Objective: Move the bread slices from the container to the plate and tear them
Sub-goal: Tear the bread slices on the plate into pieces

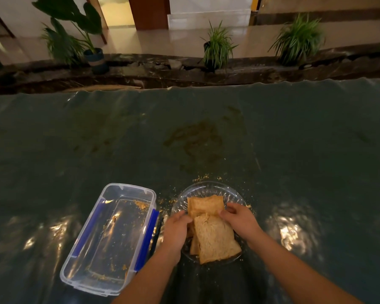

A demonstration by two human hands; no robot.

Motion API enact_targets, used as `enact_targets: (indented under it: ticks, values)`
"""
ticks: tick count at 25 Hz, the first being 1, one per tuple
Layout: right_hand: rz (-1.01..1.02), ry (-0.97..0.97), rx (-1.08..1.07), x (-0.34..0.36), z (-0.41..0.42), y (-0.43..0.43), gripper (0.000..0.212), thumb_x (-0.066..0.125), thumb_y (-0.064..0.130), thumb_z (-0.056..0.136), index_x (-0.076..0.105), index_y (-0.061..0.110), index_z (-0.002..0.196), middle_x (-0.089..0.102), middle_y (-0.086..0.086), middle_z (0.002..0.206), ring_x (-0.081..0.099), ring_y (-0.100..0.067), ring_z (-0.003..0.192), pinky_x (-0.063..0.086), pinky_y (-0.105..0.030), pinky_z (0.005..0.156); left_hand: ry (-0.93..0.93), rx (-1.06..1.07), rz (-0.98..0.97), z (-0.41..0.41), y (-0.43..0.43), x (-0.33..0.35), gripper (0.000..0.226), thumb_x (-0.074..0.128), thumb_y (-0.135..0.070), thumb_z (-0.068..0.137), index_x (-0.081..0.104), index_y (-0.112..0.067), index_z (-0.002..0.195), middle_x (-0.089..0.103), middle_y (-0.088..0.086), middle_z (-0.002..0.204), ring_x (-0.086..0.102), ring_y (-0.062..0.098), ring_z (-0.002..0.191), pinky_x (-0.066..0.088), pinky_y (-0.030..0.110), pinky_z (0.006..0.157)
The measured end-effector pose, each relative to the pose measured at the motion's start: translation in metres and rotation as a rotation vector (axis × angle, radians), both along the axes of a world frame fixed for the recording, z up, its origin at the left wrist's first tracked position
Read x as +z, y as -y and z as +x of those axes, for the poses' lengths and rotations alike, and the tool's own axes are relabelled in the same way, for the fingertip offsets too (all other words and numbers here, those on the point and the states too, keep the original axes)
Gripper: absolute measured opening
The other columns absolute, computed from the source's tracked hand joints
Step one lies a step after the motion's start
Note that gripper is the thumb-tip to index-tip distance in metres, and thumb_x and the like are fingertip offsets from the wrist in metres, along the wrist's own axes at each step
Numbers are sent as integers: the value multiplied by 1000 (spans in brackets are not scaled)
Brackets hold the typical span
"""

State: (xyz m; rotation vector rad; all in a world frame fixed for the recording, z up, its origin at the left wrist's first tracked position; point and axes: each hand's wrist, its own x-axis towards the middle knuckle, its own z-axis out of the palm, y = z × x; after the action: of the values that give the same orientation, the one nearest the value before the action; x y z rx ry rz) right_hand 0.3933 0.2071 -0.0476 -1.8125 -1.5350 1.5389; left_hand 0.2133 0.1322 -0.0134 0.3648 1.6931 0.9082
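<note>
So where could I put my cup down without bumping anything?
Right of the glass plate the dark table cover is bare, and so is the wide stretch beyond plate and container. The gap between those two is narrow and crumby, with both hands on the bread.

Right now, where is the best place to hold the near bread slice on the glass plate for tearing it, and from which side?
Probably grip the near bread slice at its far edge, one hand per corner, coming from left and right. That edge lies between the left hand and right hand, above the glass plate, and the slice lies flat and thin.
</note>
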Motion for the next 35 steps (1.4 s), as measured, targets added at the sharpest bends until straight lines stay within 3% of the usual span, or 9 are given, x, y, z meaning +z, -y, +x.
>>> enact_targets:
  ticks: [6, 10, 15, 20, 22, 24, 27, 31, 35]
  values:
    - [-11, -6, -98, 5, -15, -8, 46, 72, 34, 84, 62, 15, 124, 69, 0, 109, 65, -17, 99, 54, -40, 90, 150, -48, 48, -5, -8, -9, 25, 55, -14, 88, 69, -18, 108, 73, 12, 110, 69, 25, 102, 54, 40, 84]
    - [31, 20, -123, 7, -24, -13, 44, 72, 33, 83, 61, 19, 123, 65, 8, 104, 62, -12, 94, 52, -32, 81, 203, -47, 85, -12, -24, -11, 28, 55, -9, 87, 70, -18, 108, 75, 13, 107, 72, 23, 98, 55, 36, 78]
    - [59, 29, -123, 3, -30, -22, 60, 75, 36, 81, 53, 20, 134, 59, 4, 123, 56, -13, 107, 46, -32, 92, 196, -29, 66, -17, -31, -19, 39, 59, -11, 85, 62, -19, 124, 72, 11, 114, 67, 25, 106, 52, 45, 96]
    - [50, 30, -89, 1, -28, -23, 67, 77, 41, 77, 51, 20, 136, 58, 2, 130, 55, -13, 109, 46, -31, 91, 215, -49, 86, -20, -30, -18, 29, 61, -11, 87, 64, -24, 113, 71, 6, 114, 66, 21, 107, 51, 40, 94]
    - [63, 50, -73, 3, -23, -22, 71, 79, 44, 75, 51, 19, 135, 60, 2, 129, 57, -13, 107, 47, -30, 90, 192, -52, 88, -22, -28, -15, 24, 62, -12, 87, 62, -25, 106, 70, 1, 110, 64, 16, 105, 49, 33, 84]
    - [84, 111, -4, 4, -14, -18, 72, 80, 48, 71, 54, 20, 132, 63, 4, 123, 59, -9, 100, 49, -28, 86, 155, -34, 80, -24, -23, -15, 26, 63, -11, 87, 59, -30, 104, 70, -2, 104, 64, 12, 100, 48, 31, 78]
    - [51, 170, 136, 5, -7, -9, 72, 82, 48, 67, 55, 22, 129, 62, 15, 107, 56, 0, 87, 46, -20, 72, 107, -64, 51, -19, -14, -18, 18, 65, -12, 87, 66, -25, 99, 74, -5, 97, 64, 13, 100, 50, 36, 86]
    - [114, 286, 215, 5, -12, -5, 62, 82, 43, 67, 59, 23, 121, 63, 13, 102, 62, -11, 95, 50, -27, 77, 66, -110, 94, -8, -9, -19, 21, 68, -16, 86, 69, -34, 97, 75, -10, 98, 66, 8, 98, 50, 30, 77]
    - [134, 241, 151, 3, -18, -2, 61, 85, 37, 66, 62, 22, 120, 67, 6, 110, 64, -15, 99, 56, -36, 84, 74, -100, 111, -7, -5, -22, 28, 67, -10, 84, 71, -29, 105, 77, -7, 102, 69, 12, 99, 56, 37, 86]
